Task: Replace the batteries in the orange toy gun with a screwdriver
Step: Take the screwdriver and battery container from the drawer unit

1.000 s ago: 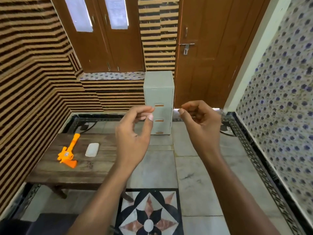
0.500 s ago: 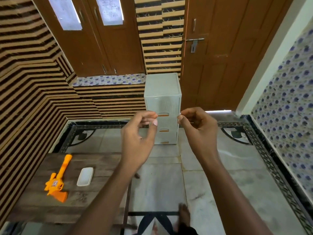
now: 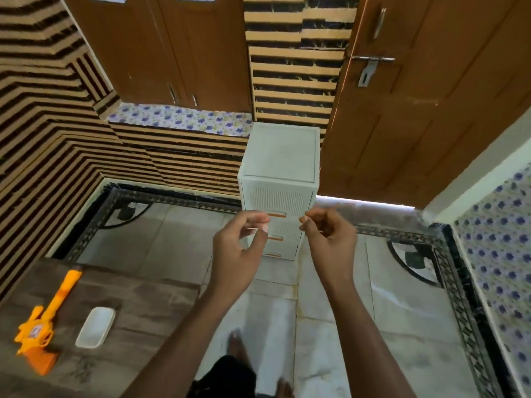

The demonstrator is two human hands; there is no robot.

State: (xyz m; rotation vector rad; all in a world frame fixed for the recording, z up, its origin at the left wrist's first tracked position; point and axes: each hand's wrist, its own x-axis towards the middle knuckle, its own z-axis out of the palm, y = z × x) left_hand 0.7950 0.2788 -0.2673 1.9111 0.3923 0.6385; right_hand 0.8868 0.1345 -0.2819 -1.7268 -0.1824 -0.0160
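Observation:
The orange toy gun (image 3: 46,326) lies on the low wooden table (image 3: 149,305) at the lower left, barrel pointing away from me. A small white oblong case (image 3: 95,327) rests just right of it. My left hand (image 3: 238,251) and my right hand (image 3: 330,239) are raised side by side in mid-air, far right of the table, in front of a white drawer unit (image 3: 280,179). Both hands have their fingers curled, thumb near fingertips, with nothing held in them. No screwdriver or batteries show.
The white drawer unit has three drawers with orange handles and stands on the marble floor against the striped wall. A brown door (image 3: 416,96) with a latch is behind it to the right. My bare feet (image 3: 238,346) show at the bottom.
I have stepped closer to the drawer unit and it looks larger. The table and toy gun have slid toward the lower left of the view. My hands keep the same raised pose.

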